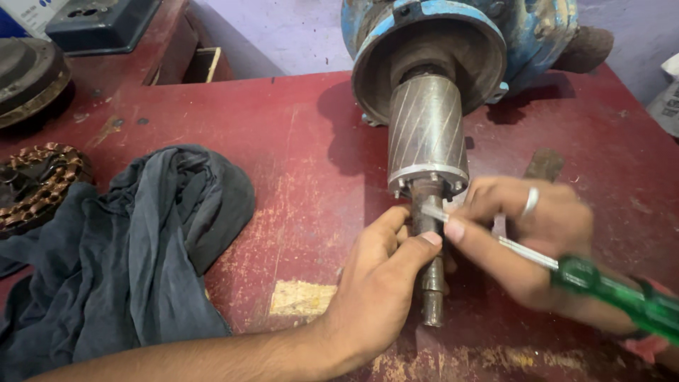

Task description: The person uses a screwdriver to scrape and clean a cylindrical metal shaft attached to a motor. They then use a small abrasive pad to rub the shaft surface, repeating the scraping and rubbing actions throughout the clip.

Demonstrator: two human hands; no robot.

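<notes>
Gripping the rusty shaft (429, 265), left hand (378, 286) meets green-handled screwdriver (566, 269).

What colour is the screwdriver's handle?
Translucent green, seen in the head view: screwdriver handle in the right hand.

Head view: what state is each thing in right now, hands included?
Rotor: sticking out of the blue motor housing.
Shaft: bare, lying over the red table.
Screwdriver: tip against the shaft.
Left hand: gripping the shaft.
Right hand: holding the screwdriver.
Dark cloth: crumpled.
</notes>
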